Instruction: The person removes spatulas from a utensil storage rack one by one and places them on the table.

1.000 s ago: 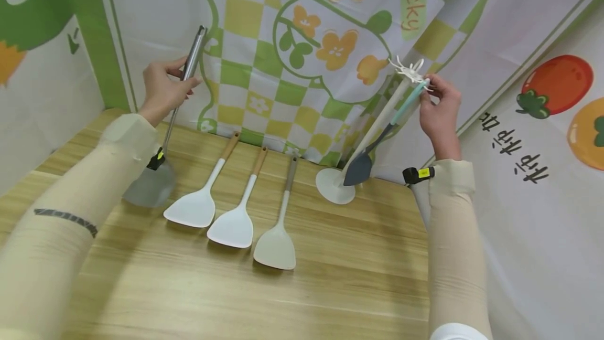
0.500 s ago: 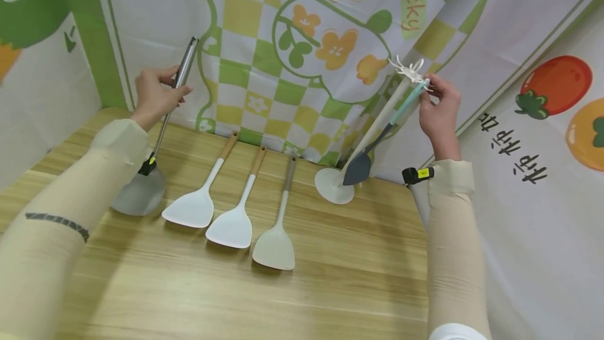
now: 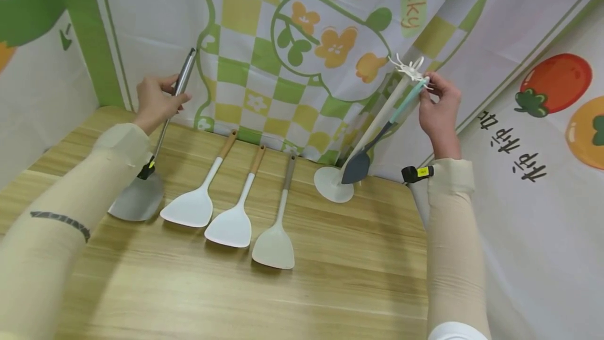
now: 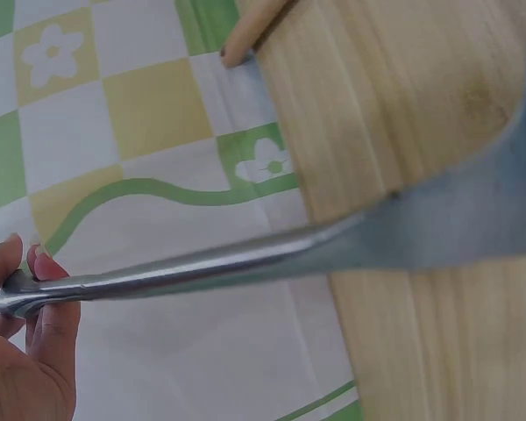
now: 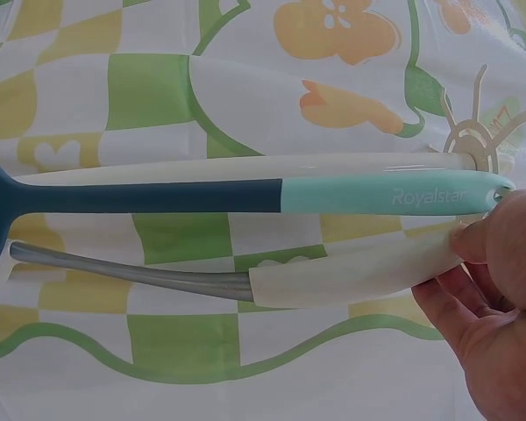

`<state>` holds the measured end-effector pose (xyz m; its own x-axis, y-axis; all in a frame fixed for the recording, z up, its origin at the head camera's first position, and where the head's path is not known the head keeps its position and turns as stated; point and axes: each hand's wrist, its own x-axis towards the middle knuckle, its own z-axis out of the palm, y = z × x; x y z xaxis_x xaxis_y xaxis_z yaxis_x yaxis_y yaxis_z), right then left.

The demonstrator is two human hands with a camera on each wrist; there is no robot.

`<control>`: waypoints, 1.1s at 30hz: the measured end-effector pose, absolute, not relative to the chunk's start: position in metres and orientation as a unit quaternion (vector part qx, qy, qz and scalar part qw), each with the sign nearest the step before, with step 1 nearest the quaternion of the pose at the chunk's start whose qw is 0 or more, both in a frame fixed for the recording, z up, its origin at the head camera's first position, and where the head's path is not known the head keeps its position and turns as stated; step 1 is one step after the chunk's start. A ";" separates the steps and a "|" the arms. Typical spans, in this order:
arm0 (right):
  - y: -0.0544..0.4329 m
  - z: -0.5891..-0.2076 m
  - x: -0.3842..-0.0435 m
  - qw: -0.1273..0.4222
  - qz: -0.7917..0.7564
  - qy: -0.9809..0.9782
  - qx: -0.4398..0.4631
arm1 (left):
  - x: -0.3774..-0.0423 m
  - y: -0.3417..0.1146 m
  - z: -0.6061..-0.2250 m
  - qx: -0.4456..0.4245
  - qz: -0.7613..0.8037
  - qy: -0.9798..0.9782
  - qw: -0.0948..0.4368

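In the head view, my left hand (image 3: 160,101) pinches the steel handle of a metal wok spatula (image 3: 137,198), its broad blade low over the table at the left. The left wrist view shows the spatula's shaft (image 4: 202,267) running from the fingers to the blade. My right hand (image 5: 491,307) pinches the end of a cream handle (image 5: 351,267) with a thin metal shaft; its working end is unclear. Just beside it, a dark blue spatula with a mint handle (image 5: 394,193) hangs along a white utensil stand (image 3: 375,125), below the stand's top hooks (image 3: 408,68).
Right of the metal spatula lie a white spatula (image 3: 191,208), a second white spatula (image 3: 231,227), both wooden-handled, and a cream spatula (image 3: 274,248) in a row on the wooden table (image 3: 198,298). A patterned cloth (image 3: 255,56) hangs behind the table.
My left hand has moved down and slightly left with the metal spatula, bringing the blade lower on the table's left. My right hand stays at the stand's top.
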<state>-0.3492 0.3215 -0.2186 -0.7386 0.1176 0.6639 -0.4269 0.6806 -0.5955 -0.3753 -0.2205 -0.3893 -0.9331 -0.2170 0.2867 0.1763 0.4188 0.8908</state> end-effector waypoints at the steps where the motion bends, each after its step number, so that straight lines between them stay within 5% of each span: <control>1: 0.321 -0.219 -0.349 0.349 0.389 -0.847 0.092 | -0.376 -0.221 -0.392 0.012 -0.535 -0.825 0.183; 24: 0.321 -0.215 -0.349 0.347 0.389 -0.848 0.100 | -0.379 -0.228 -0.424 -0.008 -0.493 -0.845 0.206; 33: 0.324 -0.220 -0.351 0.349 0.388 -0.846 0.109 | -0.377 -0.229 -0.434 0.001 -0.467 -0.870 0.158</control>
